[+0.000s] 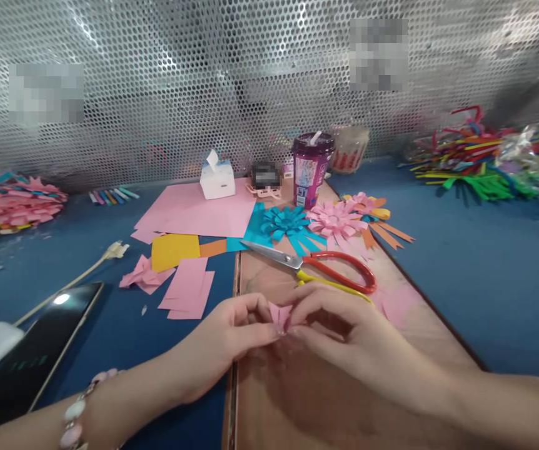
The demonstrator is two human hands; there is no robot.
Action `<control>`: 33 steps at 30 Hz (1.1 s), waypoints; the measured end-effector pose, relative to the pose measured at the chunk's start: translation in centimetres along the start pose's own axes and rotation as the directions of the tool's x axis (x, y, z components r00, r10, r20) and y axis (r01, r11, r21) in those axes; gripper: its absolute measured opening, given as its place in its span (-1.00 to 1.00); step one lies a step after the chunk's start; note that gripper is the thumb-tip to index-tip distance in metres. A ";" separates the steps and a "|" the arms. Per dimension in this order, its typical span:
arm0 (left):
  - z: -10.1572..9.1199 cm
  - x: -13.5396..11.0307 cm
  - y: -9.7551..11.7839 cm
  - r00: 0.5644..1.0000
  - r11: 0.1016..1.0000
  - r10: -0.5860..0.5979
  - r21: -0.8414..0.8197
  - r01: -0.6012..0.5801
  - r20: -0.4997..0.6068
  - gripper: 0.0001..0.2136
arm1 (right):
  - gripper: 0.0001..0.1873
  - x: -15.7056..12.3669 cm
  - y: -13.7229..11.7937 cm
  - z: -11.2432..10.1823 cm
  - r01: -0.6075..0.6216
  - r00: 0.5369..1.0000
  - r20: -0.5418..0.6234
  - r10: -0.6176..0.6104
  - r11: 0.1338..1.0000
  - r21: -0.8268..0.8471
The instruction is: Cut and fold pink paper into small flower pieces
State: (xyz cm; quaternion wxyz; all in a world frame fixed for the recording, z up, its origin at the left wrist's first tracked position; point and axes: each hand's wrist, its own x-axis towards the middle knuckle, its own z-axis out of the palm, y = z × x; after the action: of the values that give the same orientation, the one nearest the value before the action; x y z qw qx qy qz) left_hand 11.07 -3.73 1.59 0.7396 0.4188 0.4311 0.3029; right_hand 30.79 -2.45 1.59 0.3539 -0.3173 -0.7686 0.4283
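L hand (239, 328) & R hand (349, 322) both pinching: thumb & fingertips of each closed on a small folded pink paper pc (279, 312), held btwn them low in ctr, over the brown board (279, 400). Hands nearly meet; only a bit of the pc shows btwn fingers, rest hidden. Scissors (292, 257), red & yellow handles, lie just beyond R hand. Containers: white tissue box (217, 182) w/ one tissue (212, 160) poking out the top, on the big pink sheet (194, 212); purple cup (306, 178) upright, dark lid on, white straw (315, 137) stuck thru, drink lvl not visible; clear cup (350, 153) w/ red marks behind it, can't tell what's inside. Clear plastic bag (527, 156) far R, by a pile of coloured strips (466, 159), contents unclear. Blue paper flower (286, 222) & pink paper flower (335, 219) sit in front of purple cup. Cut pink rectangles (187, 290) near L hand, yellow paper (176, 251) just past them; phone (39, 356) lies flat farther L.
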 end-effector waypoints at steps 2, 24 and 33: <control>0.0 0.0 -0.1 1.000 1.000 0.012 0.023 -0.012 -0.010 -0.83 | -0.98 0.1 0.0 0.0 -0.111 0.994 0.016 0.111 0.993 0.045; -0.1 -0.2 -0.1 0.999 0.995 -0.035 0.093 0.033 0.011 -0.83 | -0.92 0.0 0.9 -0.4 -0.034 0.995 0.097 0.034 0.999 -0.008; 0.4 -0.2 0.0 1.000 0.984 -0.012 0.179 0.012 0.000 -0.78 | -0.85 -0.4 0.7 0.1 -0.210 0.976 0.095 0.196 0.965 0.159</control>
State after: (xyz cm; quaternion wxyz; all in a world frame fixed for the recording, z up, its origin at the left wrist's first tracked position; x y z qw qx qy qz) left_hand 11.34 -4.03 1.81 0.7009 0.4814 0.4586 0.2583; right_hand 31.02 -2.48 0.81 0.3031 -0.3463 -0.7063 0.5379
